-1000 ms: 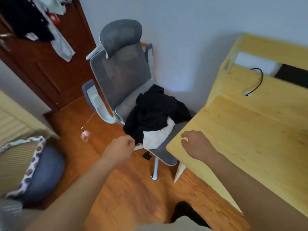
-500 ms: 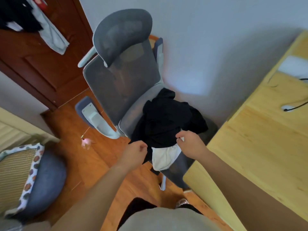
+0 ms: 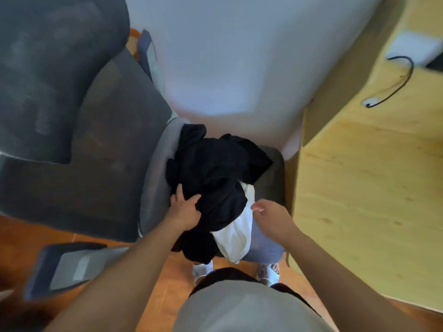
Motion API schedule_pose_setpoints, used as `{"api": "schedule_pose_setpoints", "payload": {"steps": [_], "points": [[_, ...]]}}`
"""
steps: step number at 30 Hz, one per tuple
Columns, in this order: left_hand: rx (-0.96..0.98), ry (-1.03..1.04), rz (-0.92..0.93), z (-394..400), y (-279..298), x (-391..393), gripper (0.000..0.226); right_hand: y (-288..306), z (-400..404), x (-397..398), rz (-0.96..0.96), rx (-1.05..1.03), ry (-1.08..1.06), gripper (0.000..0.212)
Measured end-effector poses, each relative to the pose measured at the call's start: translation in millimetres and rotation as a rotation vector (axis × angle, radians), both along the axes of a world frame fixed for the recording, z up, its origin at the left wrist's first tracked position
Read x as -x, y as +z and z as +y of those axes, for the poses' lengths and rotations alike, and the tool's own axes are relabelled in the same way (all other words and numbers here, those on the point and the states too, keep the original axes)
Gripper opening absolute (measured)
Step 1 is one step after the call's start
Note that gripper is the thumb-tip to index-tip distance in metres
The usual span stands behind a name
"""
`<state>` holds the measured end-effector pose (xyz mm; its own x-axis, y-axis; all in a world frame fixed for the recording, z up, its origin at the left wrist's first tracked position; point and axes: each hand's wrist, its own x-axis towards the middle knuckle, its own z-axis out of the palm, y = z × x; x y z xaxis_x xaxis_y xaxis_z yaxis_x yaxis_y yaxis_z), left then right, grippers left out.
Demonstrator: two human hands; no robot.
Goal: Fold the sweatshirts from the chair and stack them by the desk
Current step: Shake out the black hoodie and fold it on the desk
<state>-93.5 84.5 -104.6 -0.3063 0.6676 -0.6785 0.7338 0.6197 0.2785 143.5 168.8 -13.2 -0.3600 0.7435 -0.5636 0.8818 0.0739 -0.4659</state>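
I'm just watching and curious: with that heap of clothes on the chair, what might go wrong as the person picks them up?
The left hand grips the crumpled black sweatshirt, which lies tangled over the white garment; lifting one could drag the other off the grey office chair seat onto the floor. The white garment already hangs over the seat's front edge, so it may slip. The right hand hovers open, holding nothing.

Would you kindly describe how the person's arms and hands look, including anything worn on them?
Both forearms are bare to the frame's edge, with no sleeves showing. The left hand and right hand wear no gloves; I see no watch, ring or bracelet.
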Motion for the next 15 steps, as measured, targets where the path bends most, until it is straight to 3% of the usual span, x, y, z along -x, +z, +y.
{"api": "schedule_pose_setpoints", "payload": {"steps": [3,6,8,12,15], "points": [[0.098,-0.096,0.007,15,-11,21,0.068,-5,-9,2,-0.037,0.010,-0.112,0.028],[0.014,-0.066,0.060,18,-16,32,0.065,-3,-10,2,-0.050,0.024,-0.188,0.030],[-0.171,0.107,0.008,18,-11,35,0.052,-2,-9,2,-0.044,0.026,-0.220,0.030],[-0.637,0.691,-0.247,25,38,44,0.039,6,-10,-3,-0.007,0.001,-0.281,0.028],[-0.882,0.806,-0.456,32,107,39,0.031,15,-13,-9,0.047,-0.005,-0.352,0.026]]}}
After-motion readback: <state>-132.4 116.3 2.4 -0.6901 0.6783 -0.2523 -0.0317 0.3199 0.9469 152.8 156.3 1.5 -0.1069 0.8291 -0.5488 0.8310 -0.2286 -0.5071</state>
